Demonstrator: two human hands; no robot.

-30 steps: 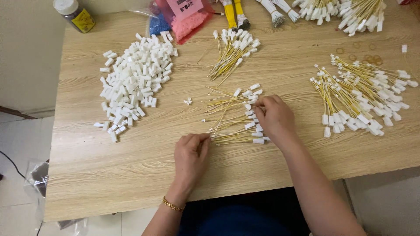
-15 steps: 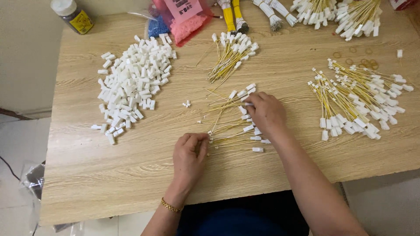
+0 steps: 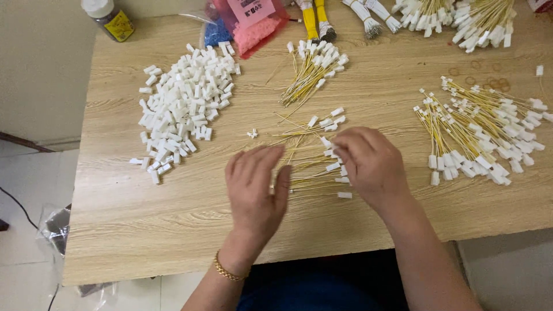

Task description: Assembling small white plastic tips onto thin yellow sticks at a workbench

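Left hand (image 3: 253,184) lies flat and open, right hand (image 3: 368,161) curled, pressing thin yellow wires (image 3: 311,167) with white plastic connectors.

A heap of white plastic connector housings (image 3: 181,101) lies on the wooden table (image 3: 144,230) toward its left edge. One stray white piece (image 3: 252,134) sits alone near the middle. At the far edge stand a dark jar with a white lid (image 3: 109,17) in the left corner, a pink plastic bag (image 3: 253,23) and a blue bag (image 3: 217,33) beside it, and two yellow-handled tools (image 3: 314,17). A large spread of yellow wires with white ends (image 3: 484,138) covers the right edge; more bundles (image 3: 461,17) lie in the far right corner.
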